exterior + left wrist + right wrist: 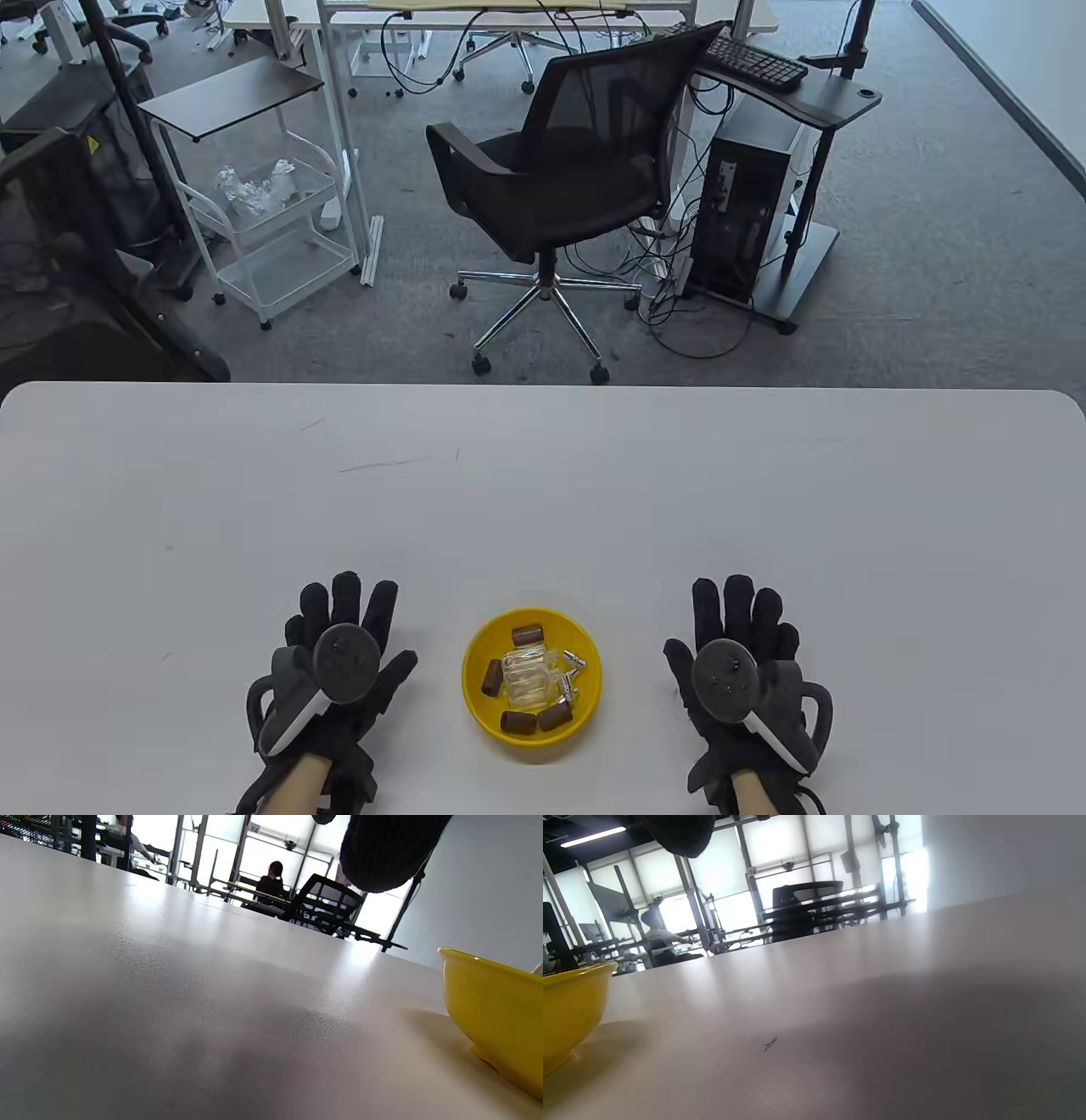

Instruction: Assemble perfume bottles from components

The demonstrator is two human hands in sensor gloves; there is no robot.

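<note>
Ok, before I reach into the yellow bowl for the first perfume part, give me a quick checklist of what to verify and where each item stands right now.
1. Left hand free: ok, it lies flat on the table with fingers spread, holding nothing.
2. Right hand free: ok, also flat on the table, holding nothing.
3. Yellow bowl within reach: ok, it stands upright between the two hands.
4. Glass bottle present: ok, lying in the middle of the bowl.
5. Brown caps present: ok, several lie around the bottle.
6. Silver spray parts complete: cannot tell, they are too small to count or match.
</note>
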